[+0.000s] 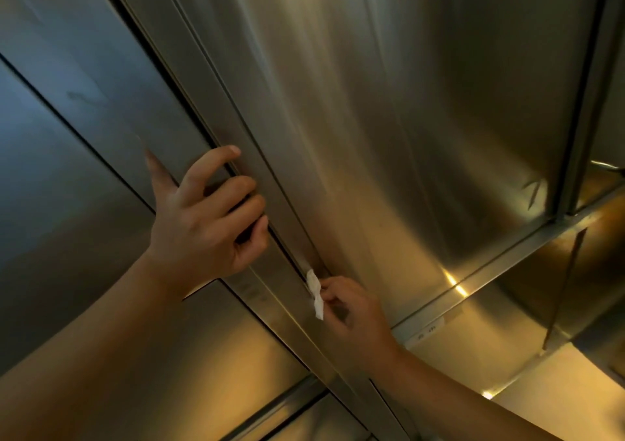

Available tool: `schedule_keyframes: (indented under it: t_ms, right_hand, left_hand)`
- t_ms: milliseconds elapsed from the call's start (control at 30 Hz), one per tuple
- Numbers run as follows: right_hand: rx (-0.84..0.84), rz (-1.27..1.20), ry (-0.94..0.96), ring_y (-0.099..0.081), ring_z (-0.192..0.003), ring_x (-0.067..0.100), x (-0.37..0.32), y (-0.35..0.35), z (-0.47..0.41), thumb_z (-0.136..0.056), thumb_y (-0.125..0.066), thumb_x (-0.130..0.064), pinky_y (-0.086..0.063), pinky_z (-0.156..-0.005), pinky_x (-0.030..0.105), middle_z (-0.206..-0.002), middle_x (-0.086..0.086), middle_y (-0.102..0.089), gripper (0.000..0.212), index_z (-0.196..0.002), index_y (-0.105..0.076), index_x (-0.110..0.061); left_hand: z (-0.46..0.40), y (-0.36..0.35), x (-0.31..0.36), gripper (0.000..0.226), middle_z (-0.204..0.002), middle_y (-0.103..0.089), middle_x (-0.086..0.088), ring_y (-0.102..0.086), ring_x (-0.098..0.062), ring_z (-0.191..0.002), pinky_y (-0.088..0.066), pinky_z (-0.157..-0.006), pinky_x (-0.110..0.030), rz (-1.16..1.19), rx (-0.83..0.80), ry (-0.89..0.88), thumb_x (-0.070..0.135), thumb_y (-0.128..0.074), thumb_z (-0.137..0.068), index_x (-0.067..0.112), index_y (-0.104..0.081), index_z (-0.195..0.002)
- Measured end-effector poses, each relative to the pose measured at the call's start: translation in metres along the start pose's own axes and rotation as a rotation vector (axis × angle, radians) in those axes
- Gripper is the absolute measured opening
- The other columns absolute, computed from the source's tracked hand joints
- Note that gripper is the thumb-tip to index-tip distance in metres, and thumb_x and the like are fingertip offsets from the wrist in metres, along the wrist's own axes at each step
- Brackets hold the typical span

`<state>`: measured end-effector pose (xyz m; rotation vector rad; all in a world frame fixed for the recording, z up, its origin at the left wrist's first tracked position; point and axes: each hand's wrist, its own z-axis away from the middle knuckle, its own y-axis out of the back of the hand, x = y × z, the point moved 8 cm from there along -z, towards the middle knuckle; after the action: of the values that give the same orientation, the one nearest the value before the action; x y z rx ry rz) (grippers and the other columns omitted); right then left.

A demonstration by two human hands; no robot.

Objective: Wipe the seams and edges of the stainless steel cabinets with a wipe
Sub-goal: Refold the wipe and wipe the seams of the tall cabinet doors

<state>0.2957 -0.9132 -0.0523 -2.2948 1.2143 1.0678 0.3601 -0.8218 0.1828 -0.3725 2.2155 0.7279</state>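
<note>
Brushed stainless steel fills the head view from edge to edge: I see a broad cabinet door (389,102) taking up the middle and right, and darker steel panels (67,136) on the left, cut by thin black joints. Between them a narrow vertical frame strip (189,78) runs from the upper left down toward the lower middle, with a dark seam (270,183) along the door's edge. My left hand (206,224) sits on that strip at about mid-height; its fingers are curled round the strip's edge, with the fingertips tucked toward the seam and the thumb stretched out flat against the left panel. Just below it and to the right, my right hand (351,308) pinches a small crumpled white wipe (314,292) between thumb and fingertips, and the upper end of the wipe is pressed against the seam where the door meets the strip. The two hands are near each other but apart. Farther right, a horizontal steel rail (507,258) crosses under the door, carrying a small pale label (427,330) whose marks are too blurred to read, and warm yellow light reflects off the lower panels (541,322).
</note>
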Motion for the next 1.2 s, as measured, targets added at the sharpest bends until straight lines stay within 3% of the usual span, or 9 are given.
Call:
schedule_keyframes:
  t_ms: [100,233,367,533,633,733,967,1067,1200]
  right_hand:
    - [-0.024,0.050,-0.007,-0.066,-0.090,0.015,0.013,-0.002,0.012,-0.093,-0.068,-0.009,-0.056,-0.072,0.039,-0.097,-0.003,-0.067,0.011,-0.089,-0.062,-0.017]
    - [-0.065,0.078,-0.052,-0.065,-0.092,0.008,0.023,-0.002,0.017,-0.094,-0.066,-0.010,-0.054,-0.076,0.024,-0.099,-0.006,-0.065,0.013,-0.091,-0.062,-0.021]
    - [-0.136,0.143,0.019,-0.064,-0.097,0.008,0.015,0.000,0.009,-0.095,-0.071,-0.006,-0.054,-0.082,0.027,-0.103,-0.005,-0.066,0.006,-0.095,-0.068,-0.012]
    - [0.085,0.248,0.246,-0.067,-0.110,0.017,-0.068,0.045,-0.035,-0.088,-0.074,0.002,-0.056,-0.095,0.030,-0.115,0.009,-0.071,0.013,-0.100,-0.073,-0.004]
    - [0.258,0.305,0.351,-0.067,-0.101,0.022,-0.111,0.068,-0.072,-0.085,-0.075,0.001,-0.054,-0.090,0.027,-0.110,0.012,-0.070,0.005,-0.088,-0.075,-0.003]
    - [0.230,0.328,0.360,-0.064,-0.096,0.022,-0.122,0.058,-0.101,-0.087,-0.078,-0.006,-0.053,-0.085,0.027,-0.108,0.012,-0.065,0.002,-0.087,-0.076,-0.005]
    - [0.245,0.345,0.422,-0.061,-0.080,0.026,-0.106,0.034,-0.100,-0.096,-0.074,-0.010,-0.052,-0.074,0.035,-0.091,0.010,-0.062,0.014,-0.083,-0.075,-0.004]
    - [0.179,0.391,0.360,-0.058,-0.078,0.029,-0.078,0.019,-0.082,-0.097,-0.072,-0.010,-0.052,-0.071,0.044,-0.089,0.009,-0.060,0.019,-0.079,-0.071,-0.003]
    - [0.133,0.400,0.265,-0.059,-0.078,0.027,-0.033,0.013,-0.044,-0.097,-0.072,-0.010,-0.052,-0.069,0.043,-0.091,0.007,-0.061,0.018,-0.081,-0.070,-0.003]
  left_hand:
    - [0.000,0.000,-0.001,0.018,-0.092,-0.075,-0.003,-0.051,-0.036,-0.133,-0.037,-0.084,-0.083,0.006,-0.012,0.002,0.026,-0.068,-0.089,0.012,-0.076,-0.081]
    - [0.000,-0.001,0.001,0.018,-0.090,-0.073,-0.001,-0.052,-0.035,-0.131,-0.037,-0.083,-0.082,0.004,-0.019,0.039,0.027,-0.067,-0.089,0.014,-0.074,-0.079]
    - [0.002,-0.002,0.007,0.021,-0.089,-0.072,-0.001,-0.052,-0.034,-0.130,-0.037,-0.084,-0.081,-0.002,-0.009,0.059,0.028,-0.065,-0.089,0.014,-0.071,-0.076]
    - [0.002,-0.002,0.009,0.021,-0.089,-0.072,-0.003,-0.051,-0.034,-0.131,-0.033,-0.094,-0.080,-0.004,-0.007,0.095,0.028,-0.065,-0.089,0.012,-0.071,-0.076]
    - [0.005,-0.004,0.016,0.022,-0.089,-0.071,-0.002,-0.049,-0.033,-0.134,-0.035,-0.096,-0.074,0.000,-0.012,0.125,0.029,-0.064,-0.089,0.013,-0.070,-0.074]
    - [0.009,-0.007,0.019,0.022,-0.089,-0.071,-0.002,-0.048,-0.032,-0.135,-0.035,-0.093,-0.077,0.002,-0.005,0.141,0.028,-0.064,-0.089,0.013,-0.069,-0.074]
    - [0.011,-0.007,0.021,0.023,-0.091,-0.072,-0.004,-0.048,-0.033,-0.134,-0.037,-0.093,-0.074,0.001,0.018,0.144,0.028,-0.063,-0.090,0.011,-0.070,-0.075]
    - [0.013,-0.009,0.023,0.022,-0.093,-0.073,-0.004,-0.048,-0.032,-0.135,-0.035,-0.092,-0.077,0.017,0.015,0.141,0.027,-0.064,-0.089,0.012,-0.071,-0.075]
    - [0.030,-0.019,0.042,0.017,-0.100,-0.075,-0.004,-0.045,-0.033,-0.140,-0.032,-0.090,-0.087,0.022,-0.027,0.123,0.026,-0.067,-0.088,0.013,-0.073,-0.080]
